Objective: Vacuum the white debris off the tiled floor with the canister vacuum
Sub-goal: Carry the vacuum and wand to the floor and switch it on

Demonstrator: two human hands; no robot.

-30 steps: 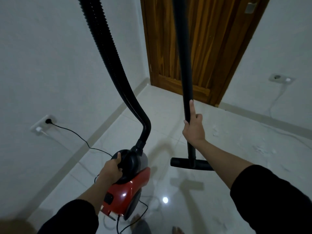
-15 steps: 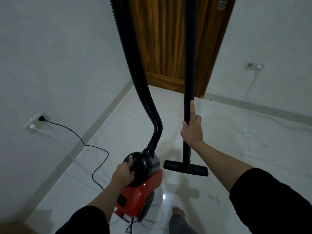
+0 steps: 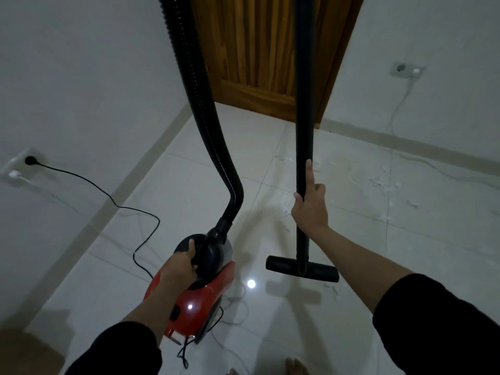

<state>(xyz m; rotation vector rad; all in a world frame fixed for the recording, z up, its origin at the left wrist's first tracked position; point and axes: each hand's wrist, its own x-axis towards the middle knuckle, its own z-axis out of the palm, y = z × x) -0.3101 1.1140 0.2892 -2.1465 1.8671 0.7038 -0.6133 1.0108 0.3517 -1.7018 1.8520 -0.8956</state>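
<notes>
A red and black canister vacuum hangs low in front of me, with my left hand gripping its black top handle. A ribbed black hose rises from it out of the top of the view. My right hand is closed around the straight black wand, index finger stretched up along it. The wand's flat floor nozzle hovers just above the glossy tiled floor. White debris lies scattered on the tiles to the right, beyond the nozzle.
A wooden door stands ahead. The black power cord runs from a wall socket on the left across the floor to the vacuum. Another socket with a white cable is on the right wall. My bare toes show at the bottom.
The view has shifted right and forward, so the door and corner sit further left. Vacuum, wand and nozzle have come along with me; both hands keep the same grips.
</notes>
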